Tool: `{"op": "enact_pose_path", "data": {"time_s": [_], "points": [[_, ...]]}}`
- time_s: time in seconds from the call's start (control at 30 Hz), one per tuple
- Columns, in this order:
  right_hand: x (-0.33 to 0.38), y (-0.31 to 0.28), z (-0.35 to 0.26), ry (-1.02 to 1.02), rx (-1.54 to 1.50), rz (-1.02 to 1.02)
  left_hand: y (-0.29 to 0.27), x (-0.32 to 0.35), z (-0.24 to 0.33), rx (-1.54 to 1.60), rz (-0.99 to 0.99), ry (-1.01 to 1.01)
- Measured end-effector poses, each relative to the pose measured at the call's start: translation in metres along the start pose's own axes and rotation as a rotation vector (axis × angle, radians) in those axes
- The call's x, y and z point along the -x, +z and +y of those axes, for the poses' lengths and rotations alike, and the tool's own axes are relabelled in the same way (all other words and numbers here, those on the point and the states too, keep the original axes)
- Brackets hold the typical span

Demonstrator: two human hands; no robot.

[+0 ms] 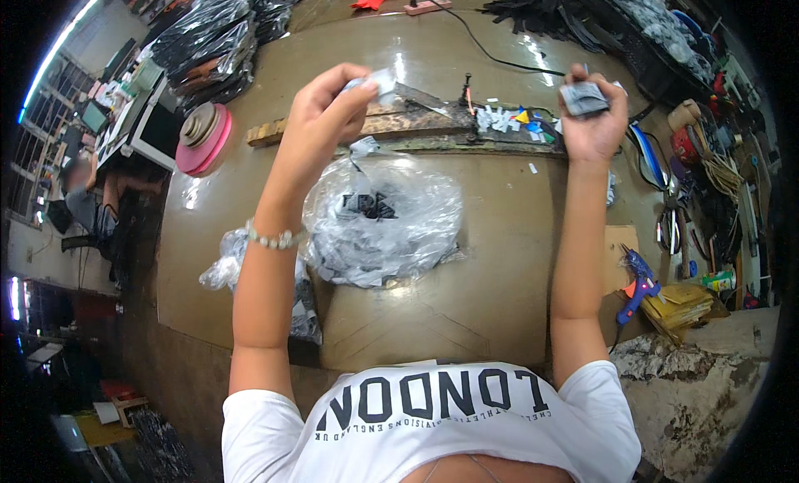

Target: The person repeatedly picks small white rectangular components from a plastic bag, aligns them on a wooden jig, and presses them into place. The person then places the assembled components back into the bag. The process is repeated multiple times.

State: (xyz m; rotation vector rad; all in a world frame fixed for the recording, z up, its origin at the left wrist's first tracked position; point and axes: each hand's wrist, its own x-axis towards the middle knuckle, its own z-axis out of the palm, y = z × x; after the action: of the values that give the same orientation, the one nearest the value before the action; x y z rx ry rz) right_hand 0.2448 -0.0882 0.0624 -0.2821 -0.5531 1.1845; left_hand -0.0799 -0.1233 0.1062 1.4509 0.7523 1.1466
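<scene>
While the left hand (320, 108) is pinching one small label (381, 83) and the right hand (593, 117) is clutching a stack (583, 98), pieces could be slipping onto the desk (499, 258).

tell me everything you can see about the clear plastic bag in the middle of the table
The crinkled clear plastic bag lies on the glossy brown worktable, between the person's forearms. It is thin, shiny film, bunched and creased, with its mouth gathered toward the top. Small dark flat pieces show through it, heaped inside; their kind is hard to tell. The left forearm passes over its left edge. A second, smaller clear bag sits beside it on the left.
</scene>
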Motion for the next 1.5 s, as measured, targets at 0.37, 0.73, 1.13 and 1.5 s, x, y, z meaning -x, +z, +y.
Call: {"op": "enact_pose_path", "data": {"time_s": [0.37, 0.73, 1.13, 1.5], "points": [[0.112, 0.076, 0.07, 0.183, 1.649, -0.965, 0.007, 0.103, -0.044, -1.183, -0.132, 0.03], [0.162, 0.09, 0.098, 0.225, 1.999, -1.184, 0.018, 0.145, -0.029, -1.257, -0.157, -0.124], [0.143, 0.071, 0.066, 0.269, 1.668, -0.881, 0.029, 0.113, -0.056, -1.193, -0.024, 0.046], [0.108, 0.101, 0.037, 0.293, 1.162, -0.401, 0.0, 0.103, 0.013, -0.877, 0.23, -0.049]]}}
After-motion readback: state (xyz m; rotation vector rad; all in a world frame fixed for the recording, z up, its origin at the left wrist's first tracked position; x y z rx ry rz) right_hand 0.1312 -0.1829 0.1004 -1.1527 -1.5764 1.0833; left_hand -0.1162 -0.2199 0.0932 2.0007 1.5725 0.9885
